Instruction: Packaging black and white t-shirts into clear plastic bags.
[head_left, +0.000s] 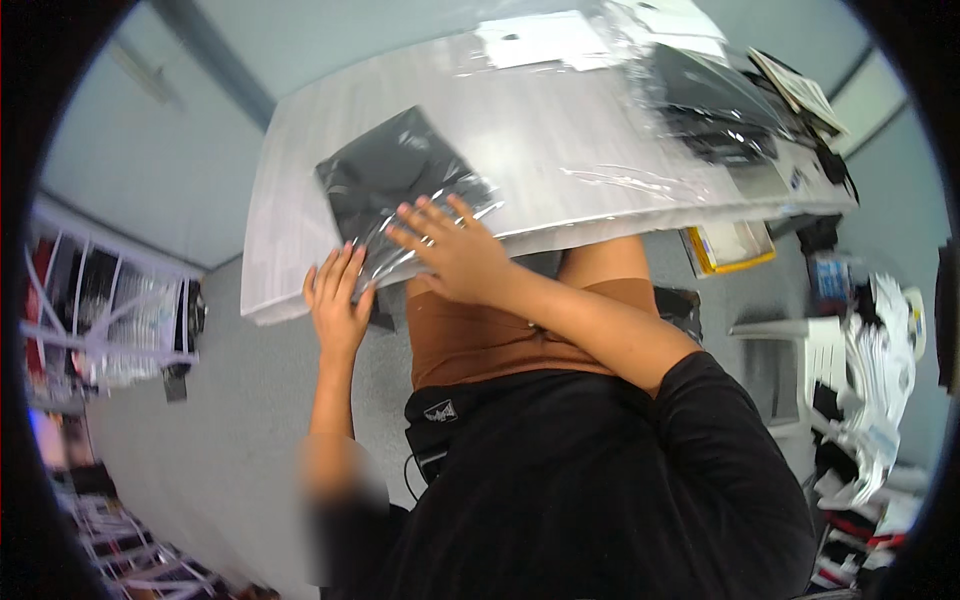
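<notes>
A folded dark grey garment (390, 165) in a clear plastic bag lies aslant on the left part of the pale wood-look table (289, 225). My right hand (457, 251), with rings on it, rests flat on the bag's clear near end, its fingers spread. At the bag's lower left corner, by the table's front edge, is my left hand (337, 300), fingers apart and fingertips on the plastic. Neither hand is closed around anything. The film beneath my palms is hidden.
Bagged dark garments (712, 97) lie at the table's right end, and white ones (540, 41) at its far edge. A loose clear bag (637, 180) lies near the front edge. A yellow box (727, 247), a white plastic chair (821, 352) and piled white garments (885, 375) stand to the right.
</notes>
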